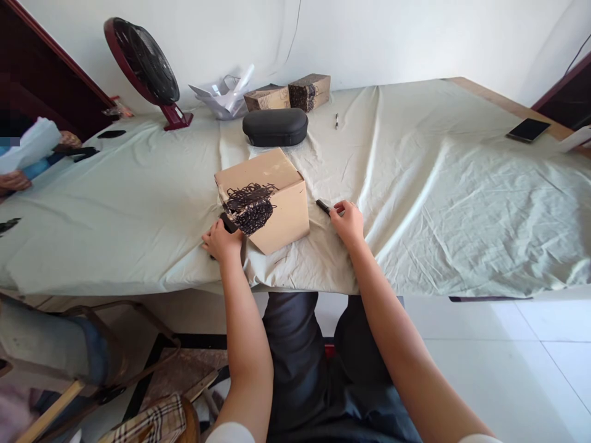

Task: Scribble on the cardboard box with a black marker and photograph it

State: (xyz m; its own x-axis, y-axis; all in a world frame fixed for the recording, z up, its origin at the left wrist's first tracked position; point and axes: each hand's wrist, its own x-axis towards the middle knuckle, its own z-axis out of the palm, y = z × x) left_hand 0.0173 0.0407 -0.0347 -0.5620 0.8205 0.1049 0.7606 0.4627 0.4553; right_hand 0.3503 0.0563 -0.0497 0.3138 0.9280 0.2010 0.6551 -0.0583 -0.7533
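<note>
A tan cardboard box [286, 212] stands on the cloth-covered table, its near left corner scribbled over with dense black marks. At that corner my left hand [224, 240] is closed around a black object [228, 223], mostly hidden by the fingers. To the right of the box, my right hand [347, 219] pinches a black marker [322, 206] lying low over the cloth, its tip end pointing toward the box. The right hand does not touch the box.
Behind the box lie a black case [275, 127], two scribbled boxes [310, 92] and a small pen [337, 121]. A fan [145, 64] and a plastic bag [226, 98] stand at back left. A dark tablet [528, 129] lies far right. Another person's hand [15, 181] shows at left.
</note>
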